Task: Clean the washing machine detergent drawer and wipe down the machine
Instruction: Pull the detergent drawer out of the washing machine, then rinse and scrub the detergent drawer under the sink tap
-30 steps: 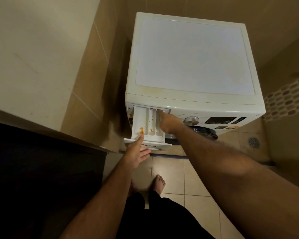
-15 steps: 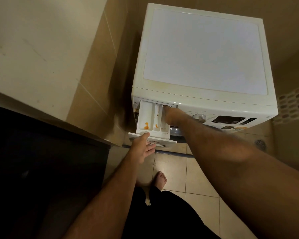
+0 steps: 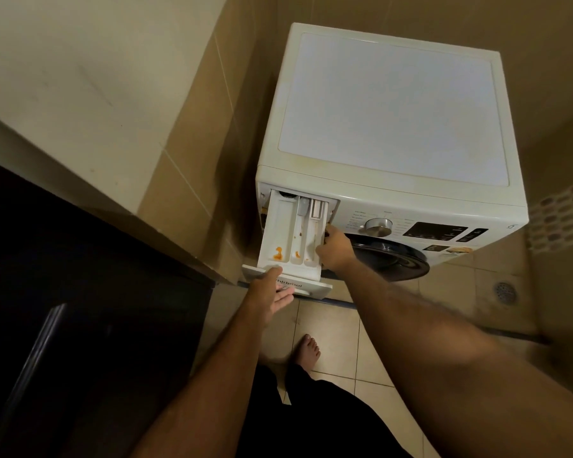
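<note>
The detergent drawer (image 3: 291, 236) stands pulled far out of the upper left corner of the white front-loading washing machine (image 3: 387, 127), its three long compartments open to view, with orange residue (image 3: 278, 253) in the near end of the widest one and smaller orange specks in the middle one. The left hand (image 3: 269, 292) is at the drawer's front panel (image 3: 298, 285): the thumb lies over the panel's top edge and the fingers reach under it, fairly straight, so the panel sits between thumb and fingers in a loose hold. The right hand (image 3: 334, 249) is at the drawer's right wall, fingers curled round its rim near the front; the fingertips are hidden. Half a second earlier the right hand was deeper in, at the back of the drawer next to the machine's face, and the drawer showed less of its length; now more of it is drawn out, baring the grey inserts (image 3: 311, 208) at its rear. A bare foot (image 3: 306, 353) stands on the tiled floor (image 3: 331, 328) below.
</note>
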Tool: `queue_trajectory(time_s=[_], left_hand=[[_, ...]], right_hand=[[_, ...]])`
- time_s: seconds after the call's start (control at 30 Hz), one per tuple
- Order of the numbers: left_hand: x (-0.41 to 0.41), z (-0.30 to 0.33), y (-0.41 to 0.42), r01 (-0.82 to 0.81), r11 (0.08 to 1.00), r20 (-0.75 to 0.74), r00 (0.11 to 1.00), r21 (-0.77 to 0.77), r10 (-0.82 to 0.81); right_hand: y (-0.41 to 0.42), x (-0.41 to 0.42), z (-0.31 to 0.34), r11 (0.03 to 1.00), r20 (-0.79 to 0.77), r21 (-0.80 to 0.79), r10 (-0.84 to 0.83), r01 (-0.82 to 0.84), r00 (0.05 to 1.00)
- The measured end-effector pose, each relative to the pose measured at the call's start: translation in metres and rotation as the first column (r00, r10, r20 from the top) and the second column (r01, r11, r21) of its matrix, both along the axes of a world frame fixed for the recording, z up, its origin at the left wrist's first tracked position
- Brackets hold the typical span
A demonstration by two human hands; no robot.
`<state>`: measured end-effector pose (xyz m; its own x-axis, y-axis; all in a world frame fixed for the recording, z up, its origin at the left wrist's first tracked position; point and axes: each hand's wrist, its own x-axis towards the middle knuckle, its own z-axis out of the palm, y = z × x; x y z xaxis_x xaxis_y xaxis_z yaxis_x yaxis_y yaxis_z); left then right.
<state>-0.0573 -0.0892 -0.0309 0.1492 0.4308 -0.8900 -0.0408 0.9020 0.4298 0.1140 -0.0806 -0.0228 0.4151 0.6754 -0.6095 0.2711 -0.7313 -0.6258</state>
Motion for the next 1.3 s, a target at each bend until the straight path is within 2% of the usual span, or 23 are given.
queue_trajectory(time_s=[0.37, 0.63, 0.83, 1.03, 1.13, 1.3], left_hand=[[-0.049, 0.006, -0.046, 0.099, 0.995, 0.005, 0.995, -0.015, -0.099], [-0.094, 0.027, -0.054, 0.197, 0.975, 0.017, 0.98, 0.107, -0.2], [-0.099, 0.051, -0.055, 0.217, 0.945, 0.053, 0.97, 0.244, -0.237], [-0.065, 0.087, -0.058, 0.29, 0.883, 0.041, 0.944, 0.369, -0.327], [-0.042, 0.103, -0.06, 0.365, 0.826, -0.013, 0.917, 0.43, -0.398], [0.007, 0.129, -0.068, 0.506, 0.68, -0.105, 0.835, 0.531, -0.54]], right_hand=[[-0.056, -0.043, -0.003, 0.993, -0.105, 0.026, -0.115, 0.119, 0.988], [-0.098, -0.089, 0.032, 0.927, -0.173, 0.223, -0.266, 0.301, 0.948], [-0.134, -0.103, 0.07, 0.813, -0.267, 0.345, -0.394, 0.469, 0.88], [-0.171, -0.086, 0.103, 0.677, -0.294, 0.427, -0.522, 0.599, 0.8], [-0.191, -0.066, 0.116, 0.6, -0.344, 0.45, -0.567, 0.661, 0.749], [-0.229, -0.024, 0.124, 0.498, -0.483, 0.417, -0.588, 0.76, 0.649]])
